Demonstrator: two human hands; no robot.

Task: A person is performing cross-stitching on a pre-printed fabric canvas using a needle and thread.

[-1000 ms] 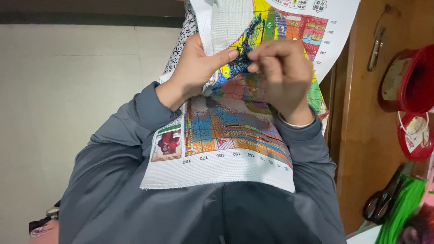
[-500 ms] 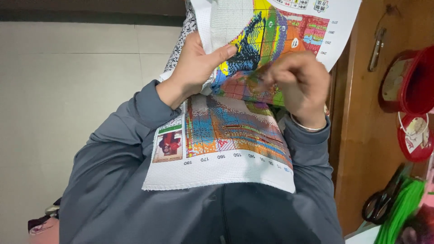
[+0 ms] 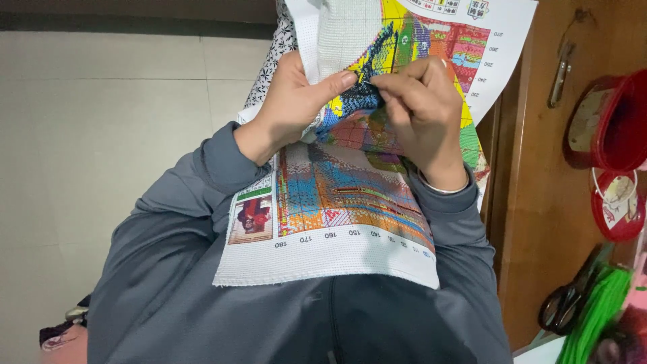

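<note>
Cross-stitch canvas (image 3: 337, 222): a white woven cloth printed with a multicoloured grid pattern, draped over the person's lap and chest and rising toward the top of the view. Printed blocks run blue, orange, teal and pink in the lower portion; yellow, green and red in the upper portion. A small picture panel in red and green sits at the lower left edge of the cloth, and a row of printed scale marks follows the bottom margin. The bottom edge is cut and slightly frayed. A dark blue patch lies at the centre, between the two hands; whether it is stitched or printed cannot be told.

Left hand (image 3: 296, 101): clenched on a fold of the cloth, thumb pressed over the front, bunching the unprinted white weave above it.

Right hand (image 3: 421, 108): fingertips pinched together at the dark blue patch, touching the cloth. Whatever is held in the pinch is too small to make out. A thin bracelet shows at the wrist.

Both sleeves are grey.

Surroundings: a wooden desk (image 3: 539, 202) stands to the right, just beside the cloth. On it are a red round tin (image 3: 606, 128), black-handled scissors (image 3: 569, 303) and a bundle of green cord (image 3: 600, 310). Pale floor tiles (image 3: 101, 135) lie to the left.
</note>
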